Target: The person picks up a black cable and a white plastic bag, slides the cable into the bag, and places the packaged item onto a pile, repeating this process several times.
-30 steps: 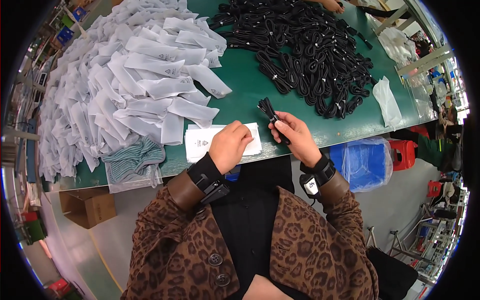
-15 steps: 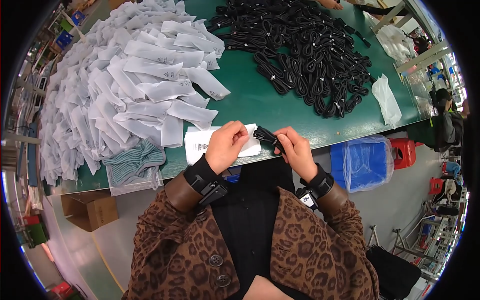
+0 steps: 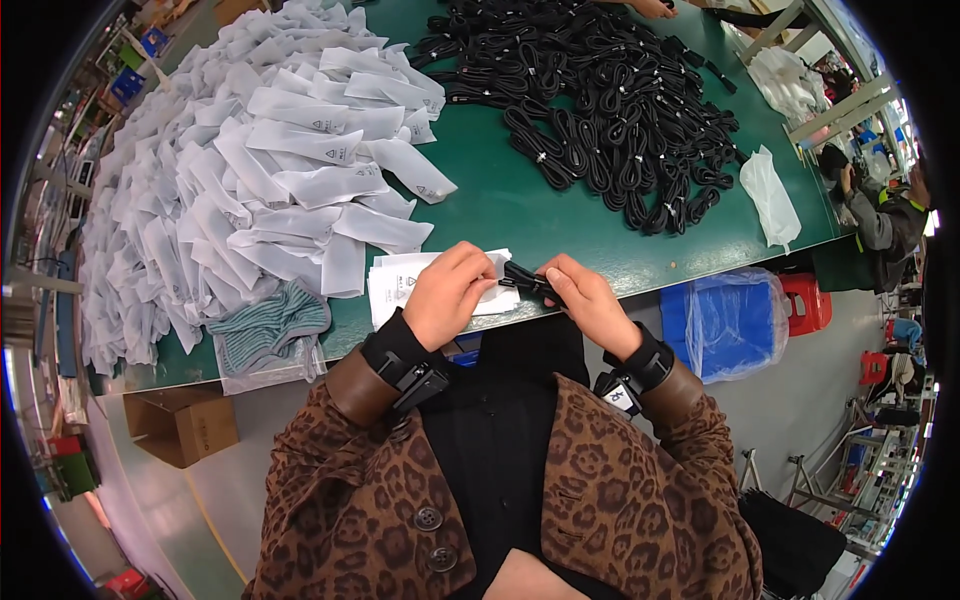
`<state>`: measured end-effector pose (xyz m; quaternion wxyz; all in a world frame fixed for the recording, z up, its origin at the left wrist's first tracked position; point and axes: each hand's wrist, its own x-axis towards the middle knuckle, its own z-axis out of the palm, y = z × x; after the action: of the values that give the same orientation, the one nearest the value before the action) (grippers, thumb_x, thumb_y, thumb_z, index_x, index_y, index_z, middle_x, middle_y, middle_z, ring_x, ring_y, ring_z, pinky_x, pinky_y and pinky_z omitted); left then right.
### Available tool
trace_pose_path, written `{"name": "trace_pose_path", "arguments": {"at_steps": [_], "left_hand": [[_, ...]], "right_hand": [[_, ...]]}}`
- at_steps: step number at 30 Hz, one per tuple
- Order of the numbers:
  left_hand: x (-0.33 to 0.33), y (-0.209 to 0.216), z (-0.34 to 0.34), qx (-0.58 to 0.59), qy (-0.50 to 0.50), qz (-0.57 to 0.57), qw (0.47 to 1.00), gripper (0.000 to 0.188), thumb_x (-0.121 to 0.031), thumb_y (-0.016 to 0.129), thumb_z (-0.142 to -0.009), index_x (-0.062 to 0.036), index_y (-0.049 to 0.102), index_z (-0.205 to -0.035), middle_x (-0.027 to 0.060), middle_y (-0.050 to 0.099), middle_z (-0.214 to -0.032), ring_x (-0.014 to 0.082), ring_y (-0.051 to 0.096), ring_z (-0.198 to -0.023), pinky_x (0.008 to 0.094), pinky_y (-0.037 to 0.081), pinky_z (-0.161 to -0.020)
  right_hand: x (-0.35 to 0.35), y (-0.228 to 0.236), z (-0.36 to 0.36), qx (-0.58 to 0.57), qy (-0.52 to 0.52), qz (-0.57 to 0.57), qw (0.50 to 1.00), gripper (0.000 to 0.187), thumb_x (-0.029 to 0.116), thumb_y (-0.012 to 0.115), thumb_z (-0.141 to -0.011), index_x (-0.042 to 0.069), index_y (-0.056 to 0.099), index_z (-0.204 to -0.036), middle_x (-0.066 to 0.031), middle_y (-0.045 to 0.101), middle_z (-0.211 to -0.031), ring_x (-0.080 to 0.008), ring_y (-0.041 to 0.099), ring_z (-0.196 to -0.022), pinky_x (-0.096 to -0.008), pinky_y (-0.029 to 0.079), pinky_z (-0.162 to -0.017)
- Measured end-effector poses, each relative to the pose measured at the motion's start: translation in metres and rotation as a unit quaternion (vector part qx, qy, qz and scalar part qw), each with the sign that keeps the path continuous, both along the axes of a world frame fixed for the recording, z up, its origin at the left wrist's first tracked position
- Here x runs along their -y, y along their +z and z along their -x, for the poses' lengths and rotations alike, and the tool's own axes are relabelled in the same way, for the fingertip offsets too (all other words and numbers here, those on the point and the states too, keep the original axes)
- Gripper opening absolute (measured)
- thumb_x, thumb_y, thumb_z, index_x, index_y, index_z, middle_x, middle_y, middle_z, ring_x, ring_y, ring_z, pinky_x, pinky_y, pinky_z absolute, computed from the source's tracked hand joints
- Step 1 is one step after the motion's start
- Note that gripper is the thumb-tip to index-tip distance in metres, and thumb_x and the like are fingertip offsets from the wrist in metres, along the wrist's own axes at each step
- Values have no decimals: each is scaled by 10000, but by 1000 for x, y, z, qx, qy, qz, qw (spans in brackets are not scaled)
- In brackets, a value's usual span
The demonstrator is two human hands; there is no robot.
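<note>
A flat stack of white plastic bags lies at the table's front edge. My left hand rests over it, thumb and fingers pinched together at the right edge of the top bag. From the right, my right hand grips a folded black cable bundle between thumb and fingers. The bundle's left end meets the bag's edge, close to my left fingertips. Whether that end is inside the bag or only against it, I cannot tell.
Filled white bags are heaped on the left of the green table. Black cable bundles form a pile at the back. A striped cloth, a loose white bag and a blue bin are nearby. Another person's hand shows at the far edge.
The cable bundle and my right hand have shifted slightly left, bringing the bundle's end up to my left fingertips. At far right, a person in the background has moved.
</note>
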<state>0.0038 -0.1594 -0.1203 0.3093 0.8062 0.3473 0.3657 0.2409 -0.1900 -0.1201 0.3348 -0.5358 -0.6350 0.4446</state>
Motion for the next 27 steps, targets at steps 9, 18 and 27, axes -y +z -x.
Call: {"name": "trace_pose_path", "arguments": {"at_steps": [9, 18, 27], "left_hand": [[-2, 5, 2, -4, 20, -29, 999, 64, 5, 635, -852, -18, 597, -898, 99, 572, -918, 256, 587, -784, 319, 478, -686], [0, 5, -2, 28, 64, 112, 991, 70, 5, 637, -853, -6, 586, -900, 84, 570, -896, 211, 563, -736, 287, 458, -657], [-2, 9, -3, 7, 7, -14, 1000, 82, -16, 640, -838, -29, 577, -889, 103, 567, -930, 289, 567, -857, 356, 471, -727]], "right_hand": [[2, 12, -1, -231, -29, 265, 936, 278, 282, 437, -1056, 42, 563, -995, -34, 595, -757, -52, 404, -509, -195, 332, -472], [13, 4, 10, 67, -9, -100, 993, 149, 162, 561, -988, 24, 615, -1003, -86, 608, -804, -179, 537, -629, -263, 426, -585], [11, 24, 7, 107, 64, -193, 973, 209, 46, 703, -842, 48, 672, -1048, -107, 574, -944, -261, 587, -837, -334, 485, -734]]}}
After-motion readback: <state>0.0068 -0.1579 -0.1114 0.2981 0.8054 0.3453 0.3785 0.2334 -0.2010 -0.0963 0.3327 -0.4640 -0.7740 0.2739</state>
